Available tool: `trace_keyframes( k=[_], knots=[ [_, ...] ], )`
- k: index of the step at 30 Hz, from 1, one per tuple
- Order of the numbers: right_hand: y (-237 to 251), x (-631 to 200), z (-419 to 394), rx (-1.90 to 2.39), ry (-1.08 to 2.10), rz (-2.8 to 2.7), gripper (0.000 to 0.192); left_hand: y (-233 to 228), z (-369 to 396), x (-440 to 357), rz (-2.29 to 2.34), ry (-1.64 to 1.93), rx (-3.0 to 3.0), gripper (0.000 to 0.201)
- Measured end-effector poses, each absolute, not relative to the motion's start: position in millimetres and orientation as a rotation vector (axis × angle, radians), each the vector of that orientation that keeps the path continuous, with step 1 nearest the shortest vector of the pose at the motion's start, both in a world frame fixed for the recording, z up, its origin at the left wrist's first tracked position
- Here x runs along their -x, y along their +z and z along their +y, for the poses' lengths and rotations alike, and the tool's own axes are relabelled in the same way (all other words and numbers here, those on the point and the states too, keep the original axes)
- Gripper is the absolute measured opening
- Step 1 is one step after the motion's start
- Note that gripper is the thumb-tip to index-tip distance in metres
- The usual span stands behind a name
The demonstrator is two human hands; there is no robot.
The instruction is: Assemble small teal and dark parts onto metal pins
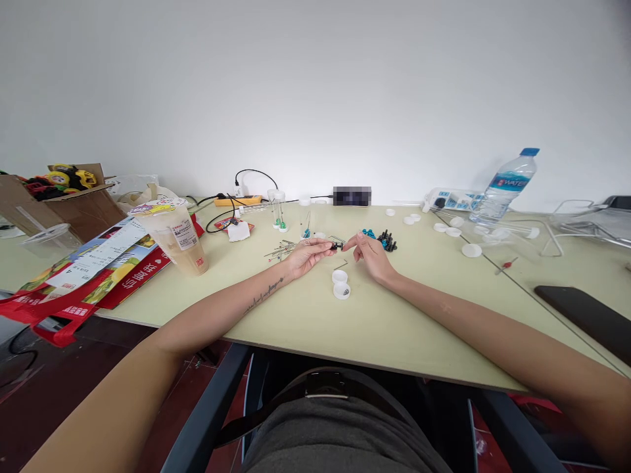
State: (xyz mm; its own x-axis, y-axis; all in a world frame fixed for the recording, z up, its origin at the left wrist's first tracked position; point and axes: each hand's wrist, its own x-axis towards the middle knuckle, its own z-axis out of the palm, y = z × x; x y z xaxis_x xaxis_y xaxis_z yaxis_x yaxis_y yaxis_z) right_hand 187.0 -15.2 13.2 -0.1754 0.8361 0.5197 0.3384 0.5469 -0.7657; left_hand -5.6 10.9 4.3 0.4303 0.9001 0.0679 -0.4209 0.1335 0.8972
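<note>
My left hand (309, 256) pinches a small black piece (336, 246) that looks like a bolt, held just above the table. The index finger of my right hand (371, 255) reaches out to the piece's right end; its other fingers are loosely bent, and its thumb is hard to make out. Behind my right hand are a cluster of black bolts (390, 242) and several blue pieces (369, 233). An L-shaped hex key (341, 265) lies below the black piece. Nearer me sit two round white caps (341, 290). Thin metal pins or keys (282, 249) are scattered left of my left hand.
Clear tubes (277, 211) with green contents and a phone-like device (351, 196) stand at the back. A drink cup (180, 243) and red bag (133, 276) are left. On the right are a water bottle (507, 187), white caps (472, 250) and a dark phone (584, 315).
</note>
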Motion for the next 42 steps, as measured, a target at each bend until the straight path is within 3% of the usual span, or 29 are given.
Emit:
trace_keyframes(
  k=[9, 14, 27, 42],
  knots=[
    [15.3, -186.3, -18.4, 1.051, 0.558, -1.774, 0.067, 4.9, 11.1, 5.9, 0.577, 1.032, -1.015, 0.019],
    [17.7, -184.8, -20.8, 0.956, 0.594, -1.781, 0.057, 4.1, 12.1, 6.0, 0.562, 1.029, -1.023, 0.018],
    [14.1, -185.6, -17.6, 0.996, 0.672, -1.793, 0.067, 4.0, 12.1, 5.8, 0.572, 1.032, -1.011, 0.017],
    [13.3, -185.8, -16.9, 0.954, 0.685, -1.793, 0.061, 4.1, 11.9, 5.6, 0.577, 1.035, -1.018, 0.016]
  ],
)
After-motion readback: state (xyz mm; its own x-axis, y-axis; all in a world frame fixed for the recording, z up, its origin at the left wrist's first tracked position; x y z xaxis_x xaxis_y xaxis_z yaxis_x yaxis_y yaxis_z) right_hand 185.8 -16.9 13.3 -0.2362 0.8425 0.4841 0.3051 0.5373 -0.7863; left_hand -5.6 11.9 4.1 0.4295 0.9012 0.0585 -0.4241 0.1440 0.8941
